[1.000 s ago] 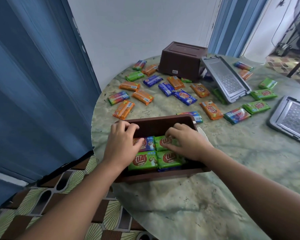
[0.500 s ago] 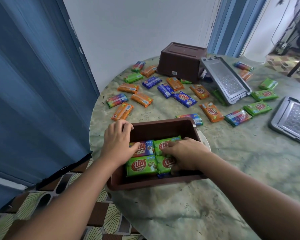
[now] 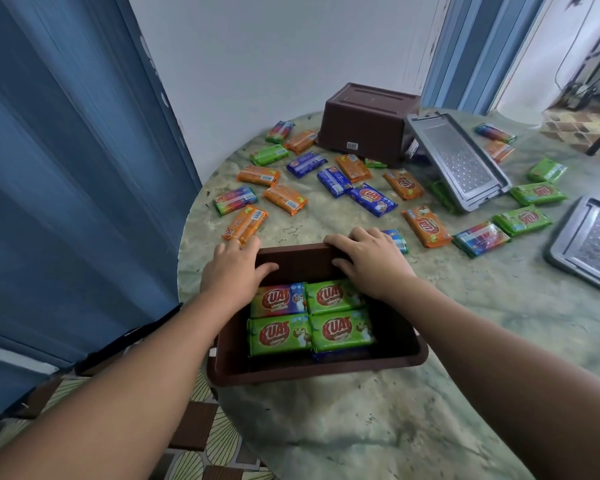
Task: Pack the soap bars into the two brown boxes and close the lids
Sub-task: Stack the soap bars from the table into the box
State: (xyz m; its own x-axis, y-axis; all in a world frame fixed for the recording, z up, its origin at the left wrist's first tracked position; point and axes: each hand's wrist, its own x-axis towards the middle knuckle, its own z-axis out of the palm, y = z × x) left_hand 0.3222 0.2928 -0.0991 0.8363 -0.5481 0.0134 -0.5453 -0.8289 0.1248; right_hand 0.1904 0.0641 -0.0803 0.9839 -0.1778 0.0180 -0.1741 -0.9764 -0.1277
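Your round marbled table (image 3: pixel 430 410) carries everything. Between your hands sits the open brown plastic box (image 3: pixel 312 370), four glossy wrapped soap bars (image 3: pixel 310 318) showing on top inside. Your left hand (image 3: pixel 231 271) and right hand (image 3: pixel 369 263) each grasp its far rim. Beyond your hands, a second brown box (image 3: pixel 364 124) lies upside down, with two grey perforated lids (image 3: pixel 461 161) past your right hand

Marbled green table (image 3: pixel 499 341): brown boxes (image 3: pixel 326 372), scattered soap bars (image 3: pixel 373 199), grey lids (image 3: pixel 459 161).
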